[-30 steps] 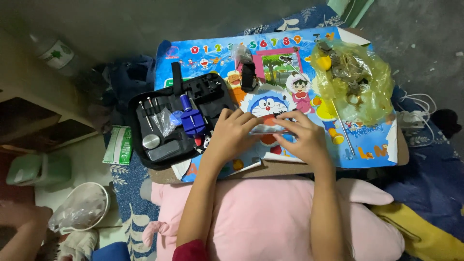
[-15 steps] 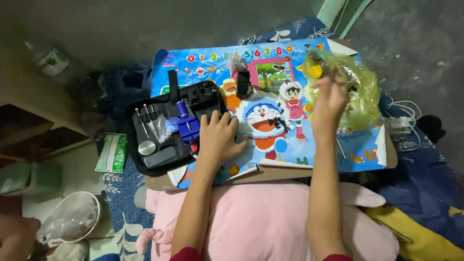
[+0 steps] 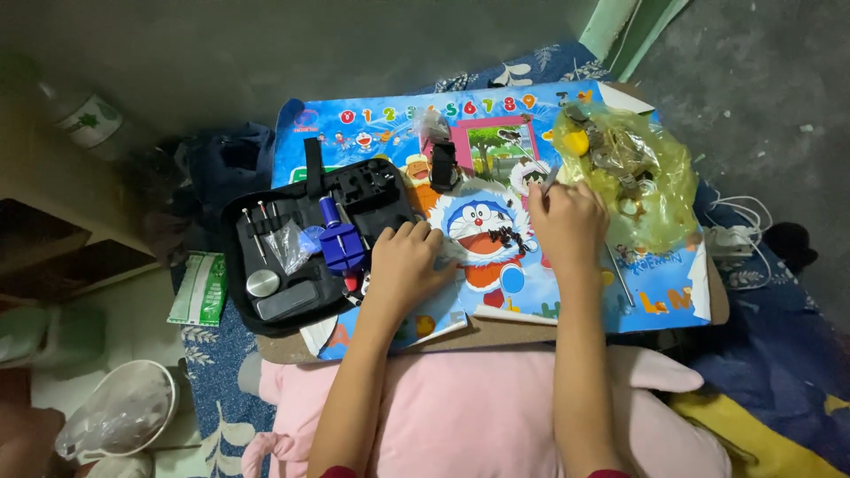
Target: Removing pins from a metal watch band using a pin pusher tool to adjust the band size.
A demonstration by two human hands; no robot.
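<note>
**Two hands over a cartoon play board**

A blue cartoon board [image 3: 390, 133] is laid across a pink cushion [image 3: 478, 416]. On its left part an open black tool case [image 3: 292, 257] is set, with a blue tool [image 3: 339, 243] inside. A yellow plastic bag [image 3: 637, 177] (crumpled, filled with small parts) lies at the right. The left hand [image 3: 403, 265] is rested flat, fingers spread, beside the case. A thin metal tool [image 3: 549, 181] is pinched in the closed right hand [image 3: 567, 221], near the bag.
</note>
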